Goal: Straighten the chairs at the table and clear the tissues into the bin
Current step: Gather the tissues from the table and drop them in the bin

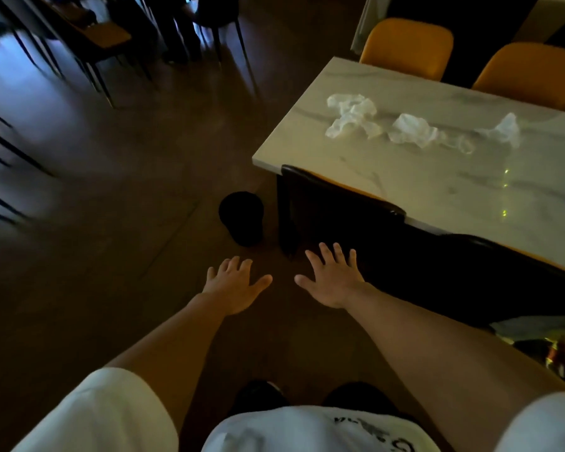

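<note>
A white marble table (437, 184) stands at the right. Three crumpled white tissues lie on it: one at the left (353, 115), one in the middle (411, 130), one at the right (506, 128). A dark chair (336, 220) is pushed against the table's near edge, and a second dark chair (490, 275) stands to its right. Two yellow chairs (405, 47) (532, 73) stand at the far side. A black bin (242, 220) sits on the floor by the table's corner. My left hand (234, 285) and my right hand (333, 278) are stretched out, fingers spread, holding nothing, just short of the near chair.
Dark wooden floor (128, 190) stretches to the left. Other dark chairs and a table (88, 34) stand at the far left and top. My feet in dark shoes (261, 396) are on the floor below.
</note>
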Demonstrator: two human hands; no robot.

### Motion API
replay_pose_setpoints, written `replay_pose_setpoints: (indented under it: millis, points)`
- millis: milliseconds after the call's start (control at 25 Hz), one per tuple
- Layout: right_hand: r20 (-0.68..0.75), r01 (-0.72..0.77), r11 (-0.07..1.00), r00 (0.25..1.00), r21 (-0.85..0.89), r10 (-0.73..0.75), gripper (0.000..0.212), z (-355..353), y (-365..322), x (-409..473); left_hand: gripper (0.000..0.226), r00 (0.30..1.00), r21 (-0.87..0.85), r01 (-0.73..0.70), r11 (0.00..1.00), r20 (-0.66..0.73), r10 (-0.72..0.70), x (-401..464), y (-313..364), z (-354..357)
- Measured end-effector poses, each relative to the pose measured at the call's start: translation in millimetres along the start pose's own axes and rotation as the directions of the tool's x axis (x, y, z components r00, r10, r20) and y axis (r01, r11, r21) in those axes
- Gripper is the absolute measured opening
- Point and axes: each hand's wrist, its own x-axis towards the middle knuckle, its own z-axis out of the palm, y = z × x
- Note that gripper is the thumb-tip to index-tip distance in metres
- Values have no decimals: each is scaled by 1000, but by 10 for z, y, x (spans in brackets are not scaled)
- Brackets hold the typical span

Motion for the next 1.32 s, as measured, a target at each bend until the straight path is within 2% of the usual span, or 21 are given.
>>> replay_pose_setpoints:
  millis: [120,360,520,640,760,920,1040,1320]
  points:
    - [11,15,1000,1000,10,-15,82,-111,-399,403,88,1000,23,1,1000,15,-2,305,-400,-163]
    - [69,24,999,997,32,-26,81,-396,-761,1405,88,999,32,1,1000,41,-2,1145,-891,-602]
    - [44,106,994,994,-23,-105,83,-726,-988,2339,86,1000,38,17,999,10,-17,1765,-1217,-1152]
    - [57,192,980,980,-47,-189,85,-1052,-1271,3016,89,997,31,76,997,-33,-75,2170,-1510,-1594]
    - [79,199,978,978,-53,-195,85,-1416,-1566,3619,94,991,13,134,991,-26,-134,2595,-1853,-1944]
    - [110,183,979,979,-88,-173,85,-1680,-1904,4237,95,989,-23,147,989,37,-146,3098,-2384,-2227]
    - [109,109,992,989,-59,-102,85,-1864,-2299,4778,95,992,17,120,993,43,-121,3599,-2958,-2489]
    - [12,-96,993,995,73,95,86,-2412,-3259,5761,99,996,139,-90,986,15,88,4781,-4147,-3482]
